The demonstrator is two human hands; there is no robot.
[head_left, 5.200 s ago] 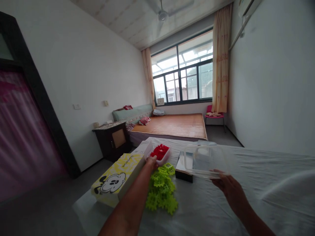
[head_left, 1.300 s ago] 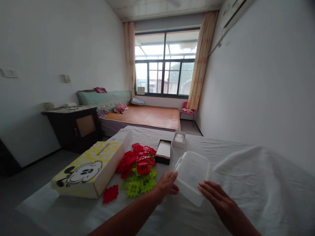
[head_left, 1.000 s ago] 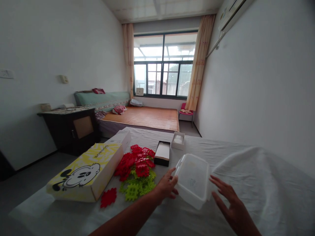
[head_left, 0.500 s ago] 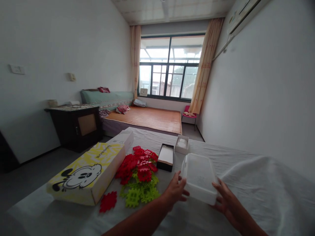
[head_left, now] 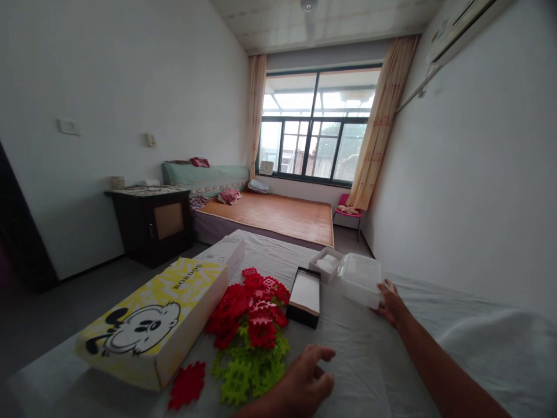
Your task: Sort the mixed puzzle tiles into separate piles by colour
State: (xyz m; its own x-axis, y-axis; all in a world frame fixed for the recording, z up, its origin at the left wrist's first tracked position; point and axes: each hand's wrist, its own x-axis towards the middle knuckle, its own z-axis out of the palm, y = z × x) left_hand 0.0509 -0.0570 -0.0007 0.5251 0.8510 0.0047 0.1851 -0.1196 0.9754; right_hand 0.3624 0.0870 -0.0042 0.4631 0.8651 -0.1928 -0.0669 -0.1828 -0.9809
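Observation:
My right hand (head_left: 390,303) grips the right side of a clear plastic box (head_left: 360,281), its thumb and fingers on the near right corner. The box sits on the cloth at the back right, beside a small white box (head_left: 326,263). Lower down, my left hand (head_left: 307,377) is empty, fingers half bent and apart, just right of the pile. That pile holds red gear-edged plastic pieces (head_left: 237,310) over green ones (head_left: 241,377). A single red piece (head_left: 187,384) lies apart at the left. Between the pile and the clear box stands an open black box (head_left: 304,296).
A yellow and white BOBDOG carton (head_left: 152,325) lies along the left of the cloth-covered surface (head_left: 348,371). Behind it is a white box (head_left: 226,255). Farther off are a bed (head_left: 278,215), a dark cabinet (head_left: 150,223) and a pink chair (head_left: 348,209).
The clear box has moved away, up beside the small white box, with my right hand on it. My left hand has let go and drawn back toward me. The view has shifted slightly.

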